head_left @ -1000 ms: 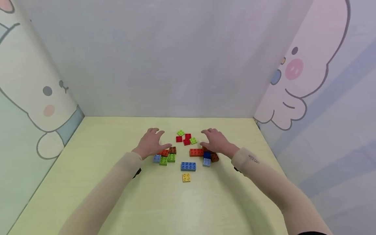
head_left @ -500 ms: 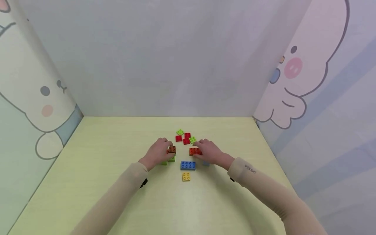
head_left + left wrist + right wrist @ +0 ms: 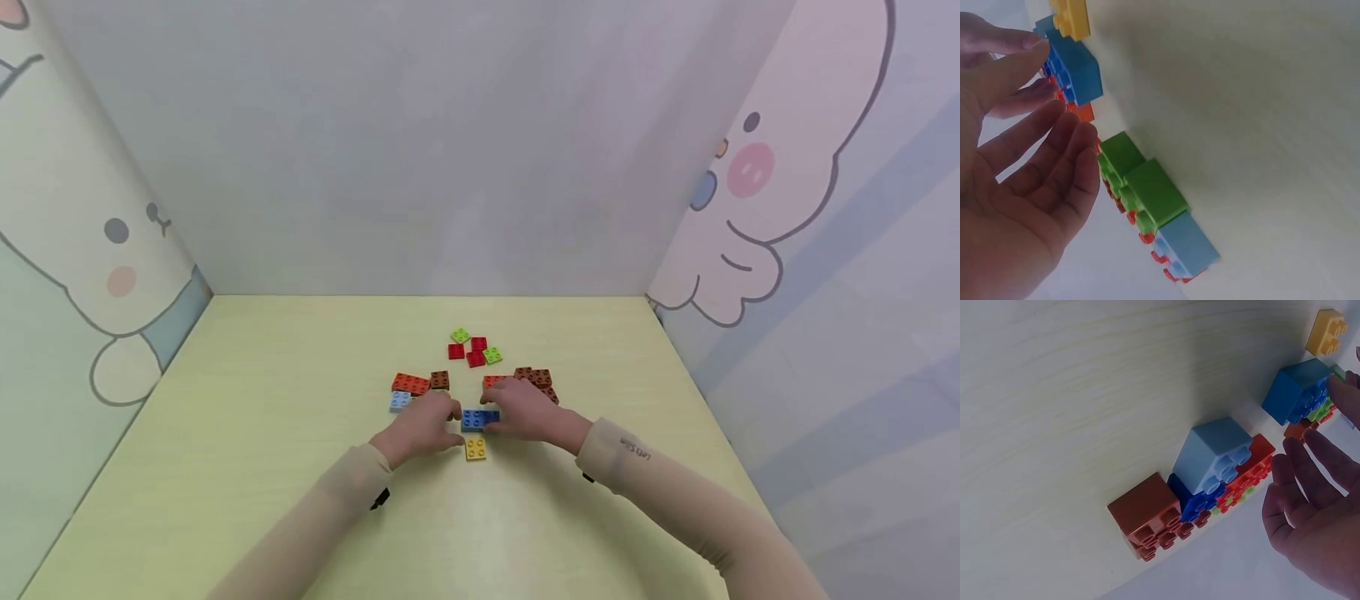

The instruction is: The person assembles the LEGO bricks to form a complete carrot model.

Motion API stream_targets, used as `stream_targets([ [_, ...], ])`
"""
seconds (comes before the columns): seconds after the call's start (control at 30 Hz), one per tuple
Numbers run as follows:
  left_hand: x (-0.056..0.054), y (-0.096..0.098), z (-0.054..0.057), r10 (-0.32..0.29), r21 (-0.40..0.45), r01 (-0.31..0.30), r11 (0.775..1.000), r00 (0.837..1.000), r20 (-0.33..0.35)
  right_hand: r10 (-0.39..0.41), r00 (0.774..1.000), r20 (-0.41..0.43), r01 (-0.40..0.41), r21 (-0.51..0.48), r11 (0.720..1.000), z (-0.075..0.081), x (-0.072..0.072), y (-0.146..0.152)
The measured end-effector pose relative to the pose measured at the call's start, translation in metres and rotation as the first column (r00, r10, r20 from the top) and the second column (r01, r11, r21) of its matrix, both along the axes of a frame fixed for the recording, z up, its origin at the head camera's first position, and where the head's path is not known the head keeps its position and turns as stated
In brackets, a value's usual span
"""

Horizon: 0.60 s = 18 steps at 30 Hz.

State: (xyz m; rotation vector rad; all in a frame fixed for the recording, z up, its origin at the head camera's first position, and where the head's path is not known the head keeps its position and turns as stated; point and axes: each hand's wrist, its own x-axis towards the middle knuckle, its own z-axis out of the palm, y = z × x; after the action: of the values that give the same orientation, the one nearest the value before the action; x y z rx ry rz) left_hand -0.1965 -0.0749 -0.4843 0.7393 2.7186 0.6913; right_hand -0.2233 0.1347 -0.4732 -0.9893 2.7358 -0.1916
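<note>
My left hand (image 3: 422, 427) hovers beside the left end of a blue eight-stud building brick (image 3: 472, 420), fingers loosely bent with nothing between them. Over that brick's right end reaches my right hand (image 3: 527, 408); its thumb overlaps the studs in the right wrist view, and I cannot tell whether it touches. A yellow building brick (image 3: 476, 450) lies just in front of the blue one. In the left wrist view, green bricks (image 3: 1157, 190) and a light blue brick (image 3: 1186, 244) sit below my fingers. In the right wrist view, another light blue brick (image 3: 1213, 453) stands near my right fingers.
Red flat bricks (image 3: 456, 352) and lime flat bricks (image 3: 461, 335) lie farther back. A left cluster has an orange-red brick (image 3: 411, 383) and a brown brick (image 3: 439, 380). More brown bricks (image 3: 542, 377) are at right. Walls enclose the pale table (image 3: 300, 350).
Both hands came down and inward from above the side clusters, then toward me, to either end of the blue brick. The bricks look to be in the same places.
</note>
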Motion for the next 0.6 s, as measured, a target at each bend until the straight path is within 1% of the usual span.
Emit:
stream_targets([
  [0.23,0.008,0.008,-0.005,-0.031,-0.012,0.031,0.999,1.0,-0.005,0.007,1.0,0.006,-0.007,-0.026,1.0,-0.004,0.004,0.0],
  [0.43,0.011,0.012,-0.012,-0.039,-0.023,0.039,0.999,0.999,-0.019,0.011,1.0,-0.011,-0.012,-0.034,0.999,-0.01,0.004,0.0],
  [0.6,0.013,0.015,-0.017,-0.074,-0.053,0.072,0.996,0.997,-0.033,0.008,1.0,0.004,-0.008,-0.045,0.999,-0.013,0.005,-0.001],
])
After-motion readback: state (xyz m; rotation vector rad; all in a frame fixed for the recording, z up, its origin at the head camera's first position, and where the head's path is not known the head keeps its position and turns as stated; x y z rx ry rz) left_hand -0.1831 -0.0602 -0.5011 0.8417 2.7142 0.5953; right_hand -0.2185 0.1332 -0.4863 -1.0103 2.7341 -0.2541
